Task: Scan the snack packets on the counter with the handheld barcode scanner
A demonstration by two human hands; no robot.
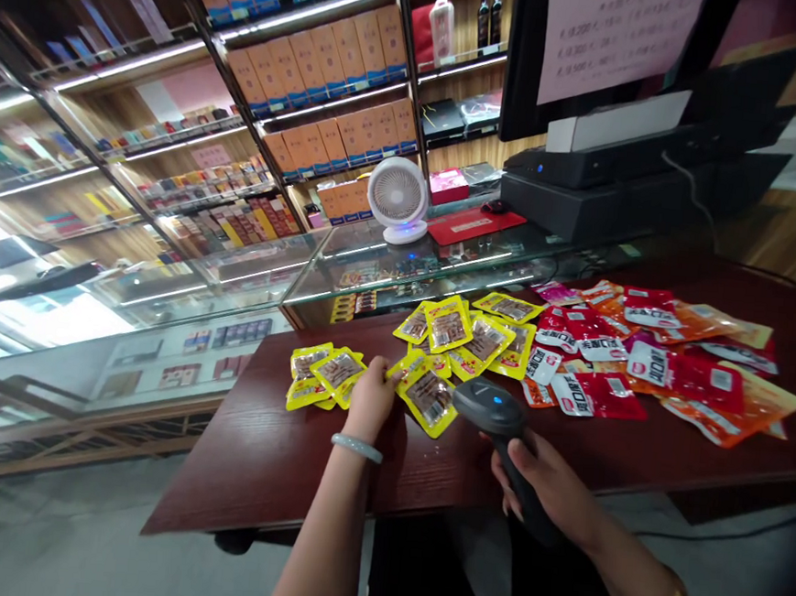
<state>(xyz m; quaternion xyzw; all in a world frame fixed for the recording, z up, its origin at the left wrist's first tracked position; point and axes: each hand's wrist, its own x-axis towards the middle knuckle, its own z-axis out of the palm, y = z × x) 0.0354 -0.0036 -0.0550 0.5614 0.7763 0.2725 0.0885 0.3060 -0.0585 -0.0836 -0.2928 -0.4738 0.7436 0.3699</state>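
Observation:
My right hand (542,479) is wrapped around the handle of a dark barcode scanner (492,408), which has a small blue light on top. The scanner's head is over the table, close to a yellow snack packet (430,394) with a clear window and a barcode. The fingers of my left hand (373,392) are closed at the left corner of that packet. More yellow packets (451,325) lie heaped behind it. Left of my left hand is a smaller pile of yellow packets (327,373).
Red and orange snack bags (604,392) are spread over the right of the dark wooden table (253,470). Behind stand a glass display case (352,262), a white fan (399,197) and a monitor (523,60) with a paper sheet. Stocked shelves line the wall.

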